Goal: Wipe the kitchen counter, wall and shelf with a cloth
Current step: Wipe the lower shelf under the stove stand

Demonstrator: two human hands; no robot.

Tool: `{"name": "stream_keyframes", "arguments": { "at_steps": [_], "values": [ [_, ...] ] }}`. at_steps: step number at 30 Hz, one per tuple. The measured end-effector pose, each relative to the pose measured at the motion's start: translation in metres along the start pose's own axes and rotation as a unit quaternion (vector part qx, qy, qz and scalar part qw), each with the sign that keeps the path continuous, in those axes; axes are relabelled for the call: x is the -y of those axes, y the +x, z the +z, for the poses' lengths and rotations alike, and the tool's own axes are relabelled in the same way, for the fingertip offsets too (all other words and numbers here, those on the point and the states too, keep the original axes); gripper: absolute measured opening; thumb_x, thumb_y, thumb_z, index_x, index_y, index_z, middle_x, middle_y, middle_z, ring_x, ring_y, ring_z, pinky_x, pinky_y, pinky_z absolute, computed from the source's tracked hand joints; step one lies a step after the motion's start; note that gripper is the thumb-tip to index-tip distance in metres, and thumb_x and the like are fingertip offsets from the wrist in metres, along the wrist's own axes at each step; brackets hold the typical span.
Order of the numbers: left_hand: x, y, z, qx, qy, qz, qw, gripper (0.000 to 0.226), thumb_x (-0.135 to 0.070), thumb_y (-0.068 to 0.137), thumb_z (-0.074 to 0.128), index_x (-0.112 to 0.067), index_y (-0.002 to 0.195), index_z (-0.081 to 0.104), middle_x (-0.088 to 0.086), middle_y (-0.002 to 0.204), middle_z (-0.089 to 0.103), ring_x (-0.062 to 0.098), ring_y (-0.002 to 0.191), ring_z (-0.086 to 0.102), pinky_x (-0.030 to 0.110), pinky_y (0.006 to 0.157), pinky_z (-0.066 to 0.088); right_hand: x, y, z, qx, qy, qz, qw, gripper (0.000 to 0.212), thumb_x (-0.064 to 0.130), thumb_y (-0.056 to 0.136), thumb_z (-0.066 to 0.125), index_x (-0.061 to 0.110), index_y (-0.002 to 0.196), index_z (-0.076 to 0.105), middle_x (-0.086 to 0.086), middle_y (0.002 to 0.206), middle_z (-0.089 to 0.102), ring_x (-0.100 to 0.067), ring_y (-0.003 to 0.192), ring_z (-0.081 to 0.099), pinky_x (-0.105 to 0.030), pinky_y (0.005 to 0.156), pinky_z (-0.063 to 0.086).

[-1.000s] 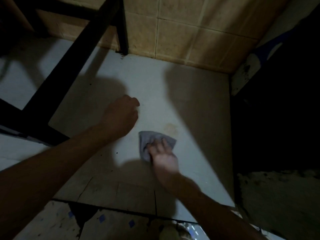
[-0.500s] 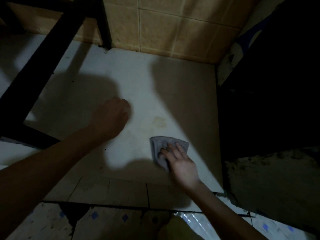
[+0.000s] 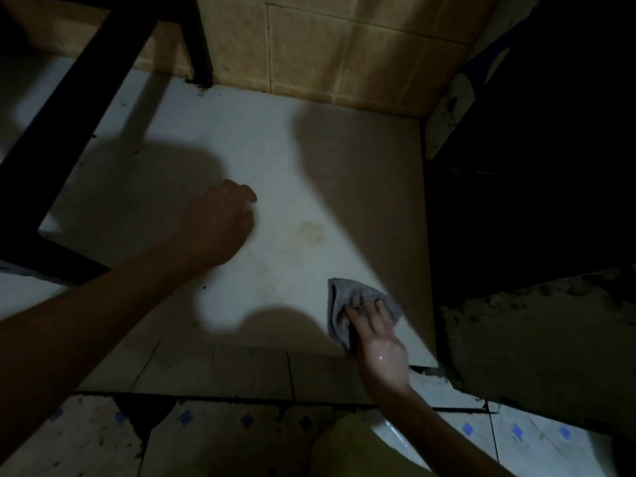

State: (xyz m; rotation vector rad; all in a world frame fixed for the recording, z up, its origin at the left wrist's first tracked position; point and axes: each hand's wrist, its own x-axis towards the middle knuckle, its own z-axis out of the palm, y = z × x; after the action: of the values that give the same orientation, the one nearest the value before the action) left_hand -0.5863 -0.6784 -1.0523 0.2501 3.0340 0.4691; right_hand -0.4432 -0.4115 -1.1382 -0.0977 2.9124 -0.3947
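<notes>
Cloth point(image 3: 347, 301), grey and crumpled, lies near the front right corner of the bench point(image 3: 275, 160) under the spread fingers point(image 3: 370, 313) of the right hand point(image 3: 378, 349); soft and light, it likely bunches, so flat pressure suits; the left hand point(image 3: 216, 225) is curled, empty

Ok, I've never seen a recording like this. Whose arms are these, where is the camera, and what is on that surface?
There is no machine here. These are a person's two bare arms, filmed by one wide-angle camera worn on the head and looking forward and down, which is why the arms come in from the bottom edge. The right hand presses with spread fingers on a small grey cloth that lies on the white counter, near its right edge. The left hand is curled into a fist over the counter and holds nothing that I can see. Between the hands is a faint yellowish stain. Behind the counter is a tan tiled wall. At the left is a black frame, probably the shelf. The light is dim.
</notes>
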Motion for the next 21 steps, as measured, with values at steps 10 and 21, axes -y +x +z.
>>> {"name": "stream_keyframes", "arguments": {
  "at_steps": [10,21],
  "values": [
    [0.015,-0.009,-0.012,0.031,0.034,-0.007,0.999,0.037,-0.021,0.095,0.045,-0.006,0.128,0.051,0.018,0.131,0.049,0.037,0.119,0.045,0.044,0.102,0.036,0.083,0.008,0.019,0.050,-0.074,-0.191,0.977,0.058,0.041,0.048,0.090,0.029,0.103,0.073,-0.001,0.114,0.070,-0.028,0.106,0.066,-0.031,0.067,0.060],
    [-0.009,-0.011,-0.007,-0.007,-0.037,-0.022,0.999,0.028,-0.015,0.093,0.048,-0.007,0.117,0.058,0.018,0.119,0.057,0.038,0.107,0.054,0.045,0.093,0.045,-0.019,-0.015,-0.011,-0.007,-0.014,-0.075,0.997,0.048,0.003,0.075,0.071,0.017,0.120,0.065,-0.009,0.137,0.055,-0.033,0.128,0.049,-0.035,0.081,0.058]
  ]
}}
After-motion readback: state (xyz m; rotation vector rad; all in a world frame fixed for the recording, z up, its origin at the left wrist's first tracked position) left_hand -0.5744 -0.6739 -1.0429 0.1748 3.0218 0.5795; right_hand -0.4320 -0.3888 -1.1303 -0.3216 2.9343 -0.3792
